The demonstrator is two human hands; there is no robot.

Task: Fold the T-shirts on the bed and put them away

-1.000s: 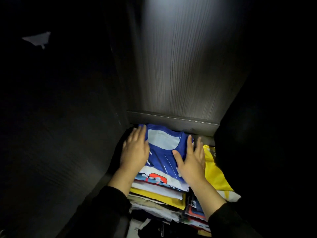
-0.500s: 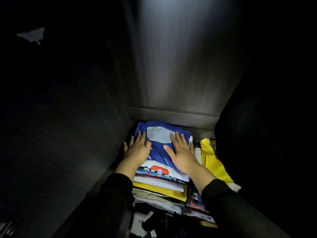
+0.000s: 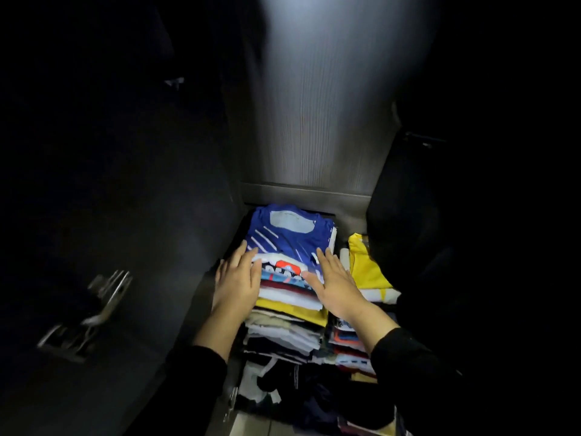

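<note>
My left hand (image 3: 235, 284) and right hand (image 3: 338, 286), fingers spread flat, flank the blue shirt (image 3: 290, 239) topping the stack (image 3: 284, 328).

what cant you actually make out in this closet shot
- Head view: print on the blue T-shirt is partly covered by the left hand and right hand.
- Lower shirts in the stack show only folded edges.
- The yellow shirt is partly hidden by a dark hanging garment.
- The closet's left side is too dark; the metal hinge there is blurred.
</note>
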